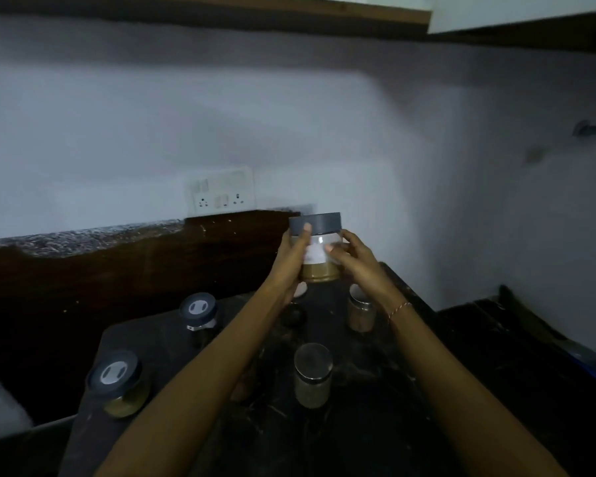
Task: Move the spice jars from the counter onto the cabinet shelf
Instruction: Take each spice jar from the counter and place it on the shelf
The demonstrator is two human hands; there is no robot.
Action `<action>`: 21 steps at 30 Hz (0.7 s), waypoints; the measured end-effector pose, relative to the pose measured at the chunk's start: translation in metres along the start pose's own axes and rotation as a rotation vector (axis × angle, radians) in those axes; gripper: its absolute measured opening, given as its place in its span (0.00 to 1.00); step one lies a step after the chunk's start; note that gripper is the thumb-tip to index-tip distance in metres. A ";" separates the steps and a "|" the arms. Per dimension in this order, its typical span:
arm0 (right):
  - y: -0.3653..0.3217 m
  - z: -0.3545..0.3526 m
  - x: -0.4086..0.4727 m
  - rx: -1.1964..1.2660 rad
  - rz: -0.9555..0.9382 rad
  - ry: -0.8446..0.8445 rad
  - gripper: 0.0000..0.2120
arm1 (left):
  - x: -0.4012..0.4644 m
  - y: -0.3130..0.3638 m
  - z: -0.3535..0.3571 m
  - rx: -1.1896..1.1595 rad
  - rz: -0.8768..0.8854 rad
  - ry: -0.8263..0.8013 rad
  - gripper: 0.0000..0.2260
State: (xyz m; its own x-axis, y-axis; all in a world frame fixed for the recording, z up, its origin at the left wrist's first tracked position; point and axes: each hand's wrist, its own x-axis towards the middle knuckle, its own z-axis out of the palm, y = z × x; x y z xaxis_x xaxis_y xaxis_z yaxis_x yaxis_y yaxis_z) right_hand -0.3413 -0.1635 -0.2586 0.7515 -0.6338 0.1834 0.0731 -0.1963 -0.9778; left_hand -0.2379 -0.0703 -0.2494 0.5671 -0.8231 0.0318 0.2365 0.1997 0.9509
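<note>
I've got both hands on a spice jar [316,251], L hand [291,261] & R hand [353,261] gripping its sides, held upright above the surface [375,390]; other jars [312,373] sit below.

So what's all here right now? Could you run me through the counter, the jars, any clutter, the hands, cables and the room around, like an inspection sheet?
Surface: dark counter, scuffed and speckled.
Job's things: held jar with a grey lid and brownish powder at the bottom, lifted above the counter; two dark-lidded jars at left; two metal-lidded jars standing further right.
Clutter: small dark round object behind the left arm, unclear.
Hands: left hand and right hand grip the held jar from either side.
Cables: nothing seen.
Surroundings: pale wall with a switch and socket plate; cabinet underside overhead.
</note>
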 end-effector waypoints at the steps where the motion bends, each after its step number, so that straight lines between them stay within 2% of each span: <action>1: -0.005 0.009 0.004 -0.004 -0.009 -0.022 0.20 | -0.001 0.011 -0.005 -0.028 -0.006 0.015 0.21; 9: -0.063 0.051 0.041 0.259 -0.068 -0.174 0.19 | -0.002 0.088 -0.069 0.071 0.144 -0.028 0.12; 11: -0.079 0.060 0.051 0.245 -0.090 -0.212 0.18 | -0.003 0.106 -0.077 0.090 0.188 -0.040 0.10; 16: -0.118 0.075 0.073 0.110 -0.151 -0.227 0.17 | -0.003 0.143 -0.090 0.140 0.277 0.049 0.15; 21: -0.145 0.089 0.085 0.072 -0.223 -0.259 0.17 | -0.004 0.170 -0.099 0.158 0.337 0.070 0.14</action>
State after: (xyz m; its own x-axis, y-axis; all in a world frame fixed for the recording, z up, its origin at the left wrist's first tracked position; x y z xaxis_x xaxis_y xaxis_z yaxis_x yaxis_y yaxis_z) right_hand -0.2295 -0.1226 -0.1102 0.8528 -0.3684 0.3701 0.2930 -0.2491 -0.9231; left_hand -0.1219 0.0197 -0.1189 0.6460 -0.6858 0.3352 -0.0941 0.3643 0.9265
